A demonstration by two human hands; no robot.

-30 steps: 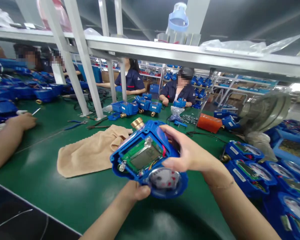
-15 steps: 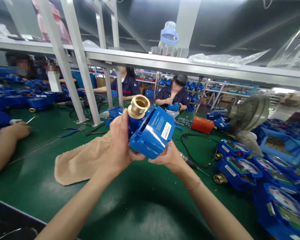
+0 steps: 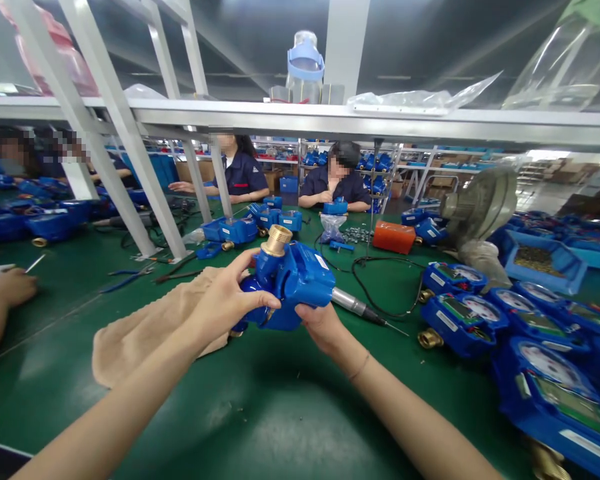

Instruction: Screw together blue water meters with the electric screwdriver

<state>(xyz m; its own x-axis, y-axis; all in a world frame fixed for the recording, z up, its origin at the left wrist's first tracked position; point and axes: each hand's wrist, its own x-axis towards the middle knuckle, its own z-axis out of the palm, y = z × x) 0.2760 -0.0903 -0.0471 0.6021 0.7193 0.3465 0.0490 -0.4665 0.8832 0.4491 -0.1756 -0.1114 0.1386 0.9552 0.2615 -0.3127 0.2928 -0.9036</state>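
At the far left, another person's hand (image 3: 17, 287) is near a thin white stick (image 3: 35, 264) on the green tabletop (image 3: 290, 427). Next come blue-handled pliers (image 3: 127, 277), then a soft tan cloth (image 3: 145, 333), with the wearer's left forearm passing over it.

The left hand (image 3: 225, 303) is clamped on the left side of a blue meter with brass ends (image 3: 307, 277), thumb across its front and fingers behind the neck. The meter is held over the tabletop in front of the wearer, just right of the cloth. Its pipe axis slants from lower left to upper right: the open, threaded brass end (image 3: 276, 241) points up, a second brass end shows low at the left, and the boxy housing juts right. The housing is glossy and rounded at the corners, with a small white label on top. The right hand (image 3: 325, 327) grips the housing from below, apart from the left hand.

Behind, a clear plastic bag (image 3: 333, 229) holds bluish contents too small to tell. A silver-and-black driver (image 3: 355, 305) lies beyond the right hand, pointing right. Farther right, open blue meters (image 3: 463, 323) show green boards and round dials, and a blue plastic bin (image 3: 545, 283) holds many small brownish-yellow pieces
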